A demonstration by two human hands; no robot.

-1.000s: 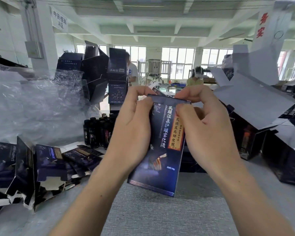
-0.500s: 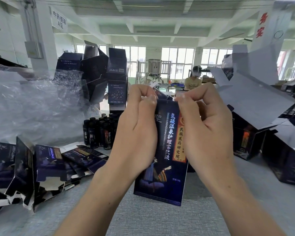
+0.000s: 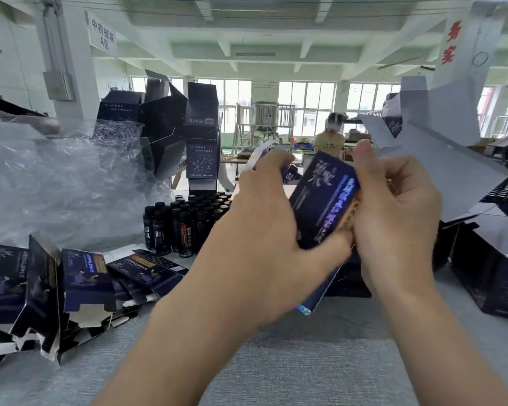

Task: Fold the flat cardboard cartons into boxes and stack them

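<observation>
A person's left hand (image 3: 264, 230) and right hand (image 3: 393, 218) hold a dark blue carton (image 3: 323, 200) in the air above a grey surface (image 3: 305, 370), in the near centre of the scene. The carton is tilted, its top leaning right, and its printed face is blurred. The left fingers (image 3: 276, 161) curl over the carton's far end while the thumb presses its lower near edge. The right fingers wrap its right side, with one fingertip raised above the top corner. Both hands are closed on the carton, which is clear of the surface.

At near left, flat cartons (image 3: 85, 276) lie in a loose, overlapping heap on the surface. Behind them stands a cluster of dark bottles (image 3: 185, 224), beside a mound of crumpled clear plastic wrap (image 3: 56, 186). Folded boxes (image 3: 201, 142) rise in a stack farther back, left of centre. Large sheets of white cardboard (image 3: 440, 159) jut in from the right above dark boxes (image 3: 493, 282). In the far background, a worker in a yellow shirt (image 3: 332, 139) stands before a row of windows.
</observation>
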